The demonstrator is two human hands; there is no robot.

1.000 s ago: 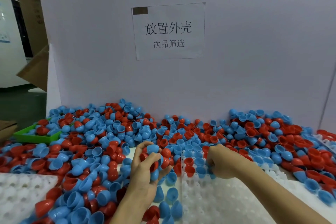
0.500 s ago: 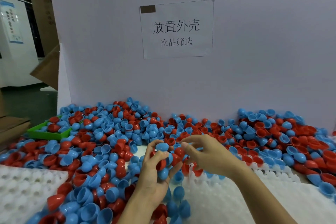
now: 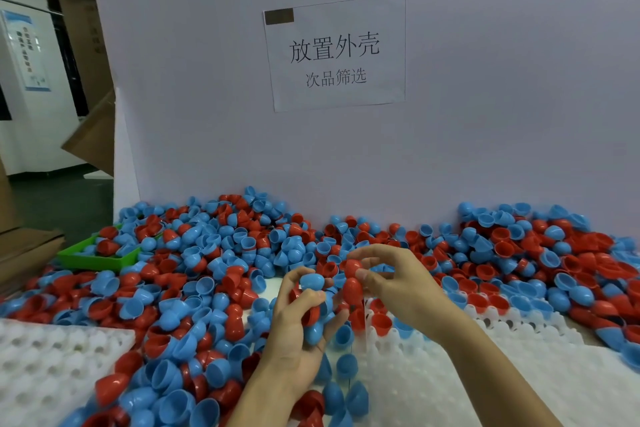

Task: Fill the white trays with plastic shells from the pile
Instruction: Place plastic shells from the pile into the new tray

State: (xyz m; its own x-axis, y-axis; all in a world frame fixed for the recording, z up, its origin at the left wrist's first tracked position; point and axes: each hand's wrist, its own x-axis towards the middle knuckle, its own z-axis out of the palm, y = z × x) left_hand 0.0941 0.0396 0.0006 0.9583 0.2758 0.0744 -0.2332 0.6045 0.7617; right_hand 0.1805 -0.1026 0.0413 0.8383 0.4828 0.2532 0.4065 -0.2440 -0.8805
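Observation:
A big pile of red and blue plastic shells (image 3: 221,263) covers the bench against a white board. My left hand (image 3: 298,329) is cupped around a handful of shells, a blue one on top and red ones under the fingers. My right hand (image 3: 398,284) pinches a red shell (image 3: 352,267) between thumb and forefinger, right beside the left hand's handful. A white tray (image 3: 467,367) with round pockets lies under my right forearm; a few shells sit in its far row. Another white tray (image 3: 41,364) lies at the lower left.
A green bin (image 3: 93,258) with a few shells sits at the pile's left edge. A paper sign (image 3: 336,52) hangs on the white board behind the pile. Cardboard boxes (image 3: 27,253) stand left of the bench.
My right hand has lifted off the right tray, swung left to my left hand, and now pinches a red shell. The left hand still holds its handful. The view shifted left.

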